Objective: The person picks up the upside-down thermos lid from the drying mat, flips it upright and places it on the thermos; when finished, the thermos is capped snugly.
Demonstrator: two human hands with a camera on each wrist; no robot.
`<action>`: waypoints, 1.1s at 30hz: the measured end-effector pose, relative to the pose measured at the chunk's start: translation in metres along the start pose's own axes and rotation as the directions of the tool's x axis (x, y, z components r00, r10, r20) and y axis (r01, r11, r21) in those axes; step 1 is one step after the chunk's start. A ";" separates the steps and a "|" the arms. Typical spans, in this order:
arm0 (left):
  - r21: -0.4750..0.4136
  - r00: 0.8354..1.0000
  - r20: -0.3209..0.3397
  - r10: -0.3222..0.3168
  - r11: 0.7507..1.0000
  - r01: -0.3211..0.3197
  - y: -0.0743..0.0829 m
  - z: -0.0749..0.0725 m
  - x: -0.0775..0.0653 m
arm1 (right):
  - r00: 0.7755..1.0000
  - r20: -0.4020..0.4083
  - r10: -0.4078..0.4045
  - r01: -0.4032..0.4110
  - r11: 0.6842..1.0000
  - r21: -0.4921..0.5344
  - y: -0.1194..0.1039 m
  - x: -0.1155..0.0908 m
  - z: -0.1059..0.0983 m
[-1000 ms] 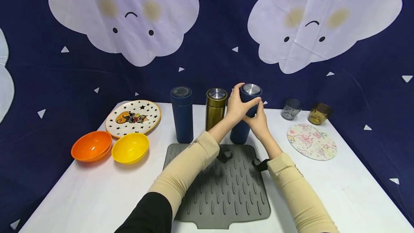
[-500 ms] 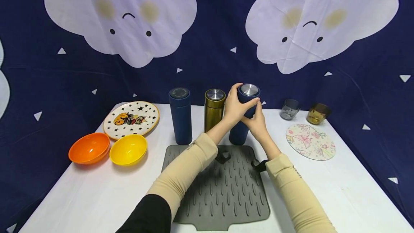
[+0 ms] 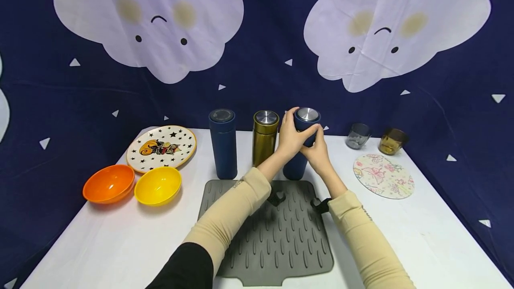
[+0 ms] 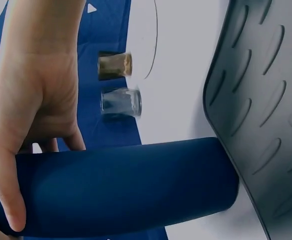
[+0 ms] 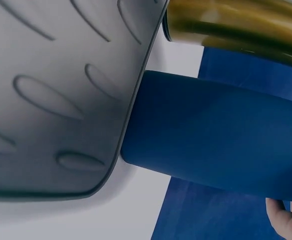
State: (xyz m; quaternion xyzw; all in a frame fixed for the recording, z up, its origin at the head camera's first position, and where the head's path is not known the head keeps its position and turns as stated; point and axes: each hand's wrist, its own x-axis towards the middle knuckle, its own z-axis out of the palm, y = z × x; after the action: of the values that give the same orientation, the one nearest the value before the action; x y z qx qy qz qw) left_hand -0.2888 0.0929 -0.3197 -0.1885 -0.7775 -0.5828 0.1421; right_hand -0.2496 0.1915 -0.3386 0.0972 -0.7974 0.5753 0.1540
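Upright at the back edge of a grey drying mat (image 3: 281, 235) stands a blue thermos flask (image 3: 295, 167) with a silver-topped lid. My left hand (image 3: 292, 137) grips it just below the top, fingers behind and thumb across the front. From the right, my right hand (image 3: 318, 151) holds the same flask slightly lower, its index finger pointing up near the left thumb. In the left wrist view the flask's body (image 4: 126, 190) shows its base right by the mat's edge. The right wrist view shows only a few right fingertips (image 5: 280, 217) at the flask's side.
A gold flask (image 3: 265, 142) and another blue flask (image 3: 223, 150) stand to the left. Orange (image 3: 109, 184) and yellow bowls (image 3: 158, 186) lie before a patterned plate (image 3: 161, 148). On the right are grey (image 3: 358, 136) and amber glasses (image 3: 392, 142) and a round floral mat (image 3: 383, 176).
The top of the held flask has sunk slightly, and both hands have come down a little with it. Their grip stays the same. The whole head view has shifted slightly.
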 end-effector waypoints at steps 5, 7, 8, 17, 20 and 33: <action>-0.006 1.000 0.005 0.009 1.000 -0.009 -0.001 -0.001 0.001 | 1.000 0.004 0.001 -0.001 1.000 -0.003 0.001 0.001 0.001; -0.044 1.000 0.007 -0.005 0.999 0.005 -0.001 0.000 0.000 | 1.000 0.003 0.003 -0.003 1.000 -0.004 0.002 0.001 0.001; -0.060 1.000 0.006 -0.012 0.998 0.012 -0.001 0.000 0.000 | 1.000 0.001 0.006 -0.006 1.000 -0.002 0.001 0.001 0.001; -0.045 0.999 -0.034 0.042 0.998 -0.043 -0.004 0.003 -0.004 | 1.000 -0.002 -0.010 0.010 1.000 0.002 0.001 0.000 0.001; -0.062 0.999 -0.021 0.041 0.997 -0.042 -0.005 0.003 -0.004 | 1.000 0.001 -0.019 0.019 1.000 0.009 0.000 0.000 0.000; -0.017 0.996 -0.009 0.090 0.996 -0.090 -0.003 0.005 -0.005 | 0.999 0.006 -0.038 0.038 0.999 0.007 0.003 0.001 -0.001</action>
State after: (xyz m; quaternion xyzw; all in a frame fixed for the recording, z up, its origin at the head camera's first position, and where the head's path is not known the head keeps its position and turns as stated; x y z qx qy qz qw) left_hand -0.2852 0.0964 -0.3257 -0.2224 -0.7627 -0.5831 0.1697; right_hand -0.2517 0.1932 -0.3409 0.1147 -0.7940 0.5746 0.1620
